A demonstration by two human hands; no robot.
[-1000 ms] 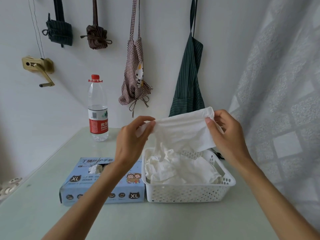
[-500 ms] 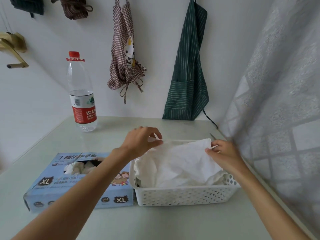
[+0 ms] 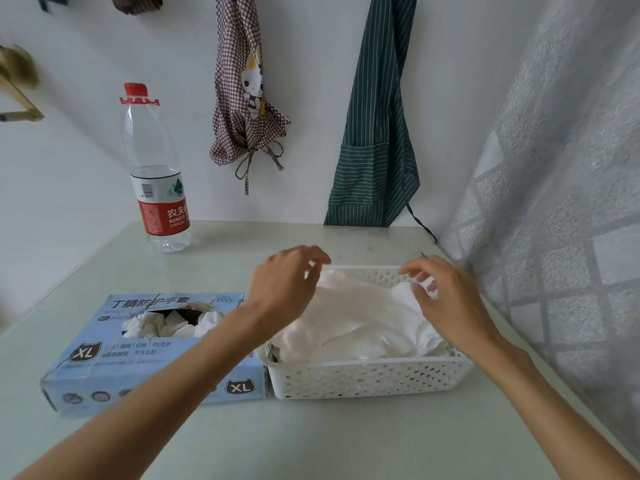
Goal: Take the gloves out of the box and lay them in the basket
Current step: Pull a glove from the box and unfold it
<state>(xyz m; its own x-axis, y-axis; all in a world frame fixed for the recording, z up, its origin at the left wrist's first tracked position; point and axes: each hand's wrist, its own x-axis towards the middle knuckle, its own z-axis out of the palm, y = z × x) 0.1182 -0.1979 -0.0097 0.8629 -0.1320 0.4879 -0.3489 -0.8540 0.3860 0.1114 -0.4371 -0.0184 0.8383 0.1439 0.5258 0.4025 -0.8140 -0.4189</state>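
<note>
Overhead, both hands hover above the white perforated basket (image 3: 367,377) on the pale green tabletop (image 3: 311,438). Left hand (image 3: 280,289): fingers loosely curled, apart, gripping nothing. Right hand (image 3: 450,303): fingers spread and bent over the far right corner, fingertips close to the cloth; cannot tell whether they touch it. White gloves (image 3: 360,323) heaped in the basket, filling it to the rim. Blue glove box (image 3: 145,368) lies just left of the basket, touching it; more white gloves (image 3: 166,323) show through its torn top opening. Water bottle (image 3: 156,174) stands behind the box, well apart. Two aprons hang on the wall: checked (image 3: 246,98), green striped (image 3: 377,133).
</note>
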